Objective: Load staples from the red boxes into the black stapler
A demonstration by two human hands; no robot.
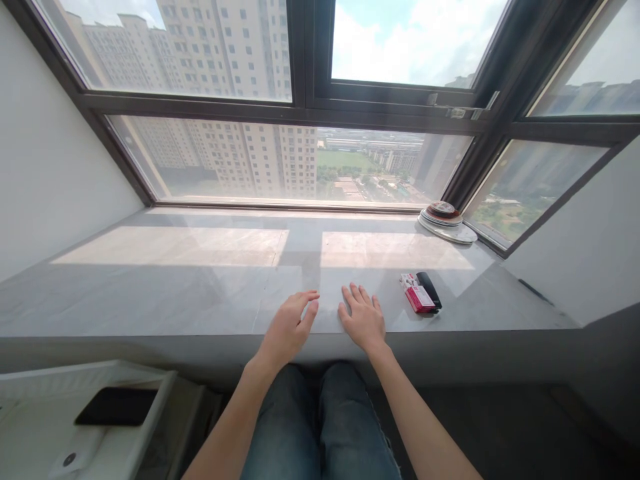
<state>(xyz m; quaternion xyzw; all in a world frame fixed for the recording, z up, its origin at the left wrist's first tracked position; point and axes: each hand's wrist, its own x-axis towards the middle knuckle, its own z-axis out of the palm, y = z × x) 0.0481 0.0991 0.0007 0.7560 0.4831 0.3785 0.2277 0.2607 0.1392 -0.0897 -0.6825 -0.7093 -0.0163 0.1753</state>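
My left hand [292, 323] is over the front part of the grey marble sill [200, 300], turned on its side, thumb and fingers apart with nothing between them. My right hand [363, 316] lies palm down on the sill near its front edge, fingers spread, holding nothing. To the right of it sit a red and white box [419, 296] and a black stapler-like object [430, 291], side by side and touching. Of the two hands, the right one is nearer to them; neither touches them.
A stack of round plates or lids [447, 223] stands in the sill's back right corner under the dark window frame [300, 117]. At lower left, a black phone [117, 407] lies on a white surface [40, 393]. My knees are below the sill edge.
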